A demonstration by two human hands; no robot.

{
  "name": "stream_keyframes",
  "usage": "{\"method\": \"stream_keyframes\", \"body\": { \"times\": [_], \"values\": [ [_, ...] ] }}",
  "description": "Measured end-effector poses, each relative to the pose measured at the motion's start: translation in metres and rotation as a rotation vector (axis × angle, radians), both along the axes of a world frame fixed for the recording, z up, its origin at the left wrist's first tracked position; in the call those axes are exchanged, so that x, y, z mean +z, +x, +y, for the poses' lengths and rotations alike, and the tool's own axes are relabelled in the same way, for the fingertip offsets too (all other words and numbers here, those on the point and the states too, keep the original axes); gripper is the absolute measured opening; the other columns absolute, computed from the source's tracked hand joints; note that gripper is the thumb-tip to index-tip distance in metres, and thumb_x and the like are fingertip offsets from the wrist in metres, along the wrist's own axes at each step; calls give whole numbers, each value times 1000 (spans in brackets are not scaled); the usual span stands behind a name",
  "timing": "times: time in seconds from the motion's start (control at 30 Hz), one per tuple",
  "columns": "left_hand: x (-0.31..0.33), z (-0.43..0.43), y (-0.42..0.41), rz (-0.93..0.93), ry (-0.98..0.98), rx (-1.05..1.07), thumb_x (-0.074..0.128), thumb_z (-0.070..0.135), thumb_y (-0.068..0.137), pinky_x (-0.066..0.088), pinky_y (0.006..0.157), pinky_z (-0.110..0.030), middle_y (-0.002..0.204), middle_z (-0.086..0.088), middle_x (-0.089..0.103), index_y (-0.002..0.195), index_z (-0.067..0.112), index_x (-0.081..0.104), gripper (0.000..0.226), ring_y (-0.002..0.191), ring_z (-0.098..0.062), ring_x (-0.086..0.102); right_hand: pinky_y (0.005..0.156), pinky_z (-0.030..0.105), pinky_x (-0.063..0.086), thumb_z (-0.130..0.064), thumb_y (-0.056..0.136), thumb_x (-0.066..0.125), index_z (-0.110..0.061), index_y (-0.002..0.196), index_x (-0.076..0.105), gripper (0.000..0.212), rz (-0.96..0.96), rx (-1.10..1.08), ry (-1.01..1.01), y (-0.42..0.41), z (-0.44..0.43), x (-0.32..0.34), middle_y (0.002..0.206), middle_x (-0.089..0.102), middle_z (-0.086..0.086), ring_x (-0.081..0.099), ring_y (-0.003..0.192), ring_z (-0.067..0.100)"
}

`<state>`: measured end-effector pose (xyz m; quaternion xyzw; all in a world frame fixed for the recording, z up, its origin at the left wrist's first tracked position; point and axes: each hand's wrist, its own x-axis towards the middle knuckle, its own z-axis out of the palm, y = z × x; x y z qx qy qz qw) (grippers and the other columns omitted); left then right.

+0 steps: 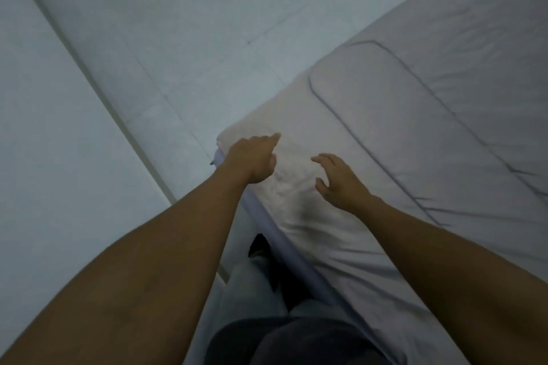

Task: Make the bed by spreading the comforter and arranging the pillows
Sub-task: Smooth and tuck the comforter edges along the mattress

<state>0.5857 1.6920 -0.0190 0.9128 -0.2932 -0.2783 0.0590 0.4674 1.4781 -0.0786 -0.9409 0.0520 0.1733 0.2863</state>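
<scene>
The grey comforter (444, 127) is spread over the bed (267, 234), from the centre to the 3 o'clock side, with its corner near the 9 o'clock bed edge. Both arms are stretched forward over this corner. The left hand (252, 160) is laid palm down, fingers together and extended toward 1 o'clock. The right hand (338, 181) is held just above the fabric, fingers loosely spread and curled; nothing is pinched. The tiled floor (178, 38) is seen at 11 o'clock.
</scene>
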Motion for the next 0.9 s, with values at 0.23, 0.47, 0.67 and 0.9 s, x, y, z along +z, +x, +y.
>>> {"method": "stream_keyframes", "body": {
  "times": [0.23,0.47,0.67,0.9],
  "values": [
    [64,-28,65,-99,33,-129,39,37,101,37,109,-45,157,-4,36,154,25,25,56,137,-28,42,109,41,40,-14,88,63,-11,132,56,45,-144,-135,-4,63,7,64,131,58,8,53,124,27],
    [96,-26,205,-178,7,-272,39,36,101,41,105,-46,155,-3,39,153,25,27,54,135,-29,44,111,39,41,-17,92,59,-16,134,56,43,-199,-378,0,177,29,93,137,59,4,55,126,23],
    [108,-19,322,-162,-56,-380,39,36,100,41,103,-45,154,0,40,152,29,27,53,133,-29,45,108,30,38,-17,94,55,-18,137,53,43,-180,-607,19,258,48,117,142,55,2,51,130,20],
    [96,-20,402,-8,-145,-375,39,38,100,40,108,-45,155,2,38,151,28,30,53,137,-24,42,107,20,29,-14,96,52,-14,141,51,45,-209,-766,57,341,51,116,146,52,5,48,135,20]
  ]
}}
